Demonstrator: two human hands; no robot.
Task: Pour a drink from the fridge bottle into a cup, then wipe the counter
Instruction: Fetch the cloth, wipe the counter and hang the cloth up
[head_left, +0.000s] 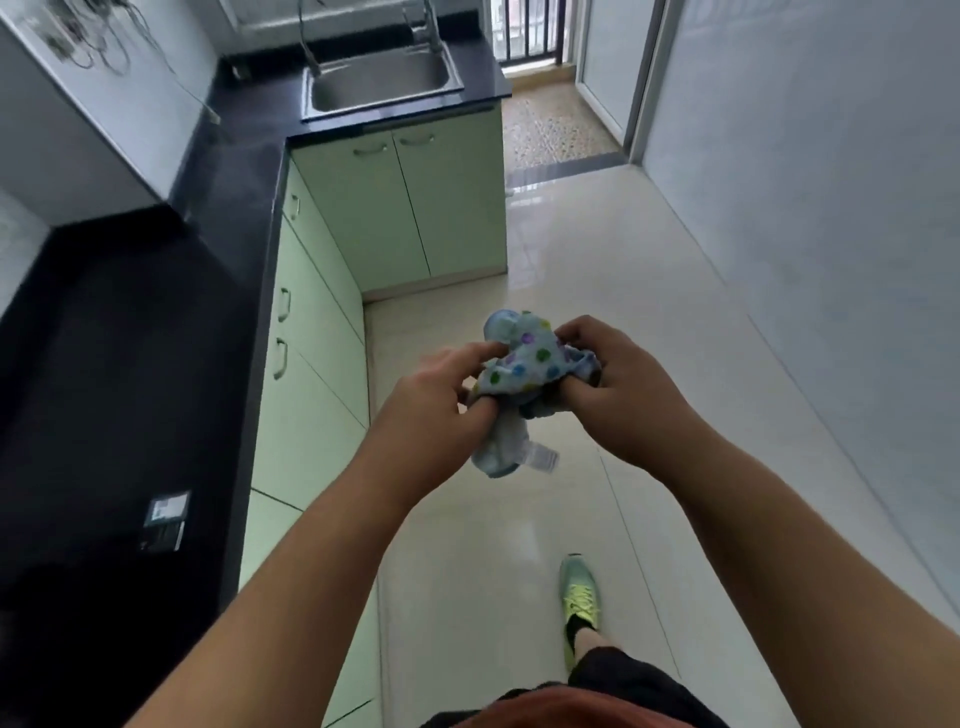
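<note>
We're standing on the floor (597, 291) with the counter (130, 338) running along our left side and turning a corner up ahead, where the sink (379, 85) is sitting in it, faucet (428, 26) right behind the basin. Cabinets (311, 338) are sitting under the counter the whole way. A small device (165, 521) is lying on the counter near us. The wall (831, 208) is running along our right, and the doorway (550, 119) is opening straight ahead, right of the sink. We're holding the cloth (524, 384) out front above the floor, left hand (441, 395) and right hand (618, 384) gripping either side of it. Our shoe (579, 597) is planted on the floor below them.
</note>
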